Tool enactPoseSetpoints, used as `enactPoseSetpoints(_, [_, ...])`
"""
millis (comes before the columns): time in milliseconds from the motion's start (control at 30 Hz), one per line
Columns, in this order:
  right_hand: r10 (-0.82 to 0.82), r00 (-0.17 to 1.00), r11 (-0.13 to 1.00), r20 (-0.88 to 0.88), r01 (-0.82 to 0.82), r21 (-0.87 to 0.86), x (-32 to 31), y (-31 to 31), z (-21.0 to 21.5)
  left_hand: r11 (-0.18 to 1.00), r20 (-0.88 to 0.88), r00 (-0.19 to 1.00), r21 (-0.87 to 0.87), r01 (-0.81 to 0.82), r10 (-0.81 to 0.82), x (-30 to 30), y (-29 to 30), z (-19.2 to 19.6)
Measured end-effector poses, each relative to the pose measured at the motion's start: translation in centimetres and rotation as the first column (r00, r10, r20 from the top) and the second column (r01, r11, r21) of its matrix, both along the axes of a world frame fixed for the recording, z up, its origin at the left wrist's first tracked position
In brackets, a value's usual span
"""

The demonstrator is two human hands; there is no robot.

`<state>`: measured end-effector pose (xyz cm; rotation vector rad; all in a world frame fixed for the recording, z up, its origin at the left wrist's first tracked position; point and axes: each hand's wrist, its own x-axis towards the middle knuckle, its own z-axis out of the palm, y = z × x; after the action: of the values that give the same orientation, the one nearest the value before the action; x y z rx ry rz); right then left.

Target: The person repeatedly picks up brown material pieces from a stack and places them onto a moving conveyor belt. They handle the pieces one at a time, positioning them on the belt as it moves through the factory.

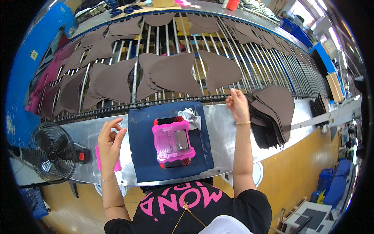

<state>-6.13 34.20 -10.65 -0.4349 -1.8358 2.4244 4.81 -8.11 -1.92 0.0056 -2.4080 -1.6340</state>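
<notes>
**Left hand (110,141) and right hand (238,106) held well apart, pink frame (165,141) set between them**

The pink frame, wavy-edged and fitted with a grey plate (180,139) in its right half, is laid on a dark blue mat (144,156); beneath it a black-and-red piece (177,163) is partly covered, its ends being left visible above and below; a crumpled white sheet (193,121) is placed just beside the frame's upper right corner.

The left hand is raised to the left of the mat, its fingers loosely curled and its thumb parted from the forefinger; nothing can be seen gripped in it; a second pink piece (97,156) is partly hidden behind it on the metal table (218,132); farther left, a black fan (52,152) is stood.

The right hand is held near the table's far edge, its fingers bent inward; the fingertips are brought close to a single brown piece (220,70) on the roller conveyor (276,74); whether it is touched, or whether anything small is pinched, cannot be told; to the right of this hand a thick stack of brown pieces (274,103) is fanned out in layers.

Along the conveyor, overlapping brown panels (171,74) are spread in rows; at the left it is bordered by a blue panel (23,89).
</notes>
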Motion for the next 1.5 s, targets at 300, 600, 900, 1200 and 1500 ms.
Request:
enactPoseSetpoints(300, [-0.648, 0.659, -0.231, -0.381, 0.307, 0.923, 13.6, 18.6, 6.4, 0.986, -0.017, 0.987, 0.044, 0.16, -0.159, -2.7, 4.1, -1.1])
enactPoseSetpoints(600, [-0.871, 0.489, -0.066, -0.045, -0.026, 0.998, 13.3, 19.6, 4.5, 0.984, -0.001, 0.986, 0.063, 0.164, -0.165, -2.4, 3.1, -2.1])
enactPoseSetpoints(900, [-0.829, 0.558, -0.11, -0.048, -0.079, 0.991, 13.0, 20.1, 6.3, 0.99, 0.006, 0.992, 0.065, 0.127, -0.128, -1.5, 2.0, -2.7])
enactPoseSetpoints(1200, [-0.349, 0.875, 0.383, -0.337, 0.461, 0.8, 13.4, 7.3, 16.9, 0.979, -0.011, 0.984, 0.1, 0.18, -0.18, -2.1, 3.8, -0.3])
enactPoseSetpoints(1500, [0.28, 0.861, 0.945, -0.425, -0.171, 0.278, 10.5, -9.7, 11.1, 0.917, -0.084, 0.98, 0.346, 0.2, -0.181, -2.1, 2.2, 3.2])
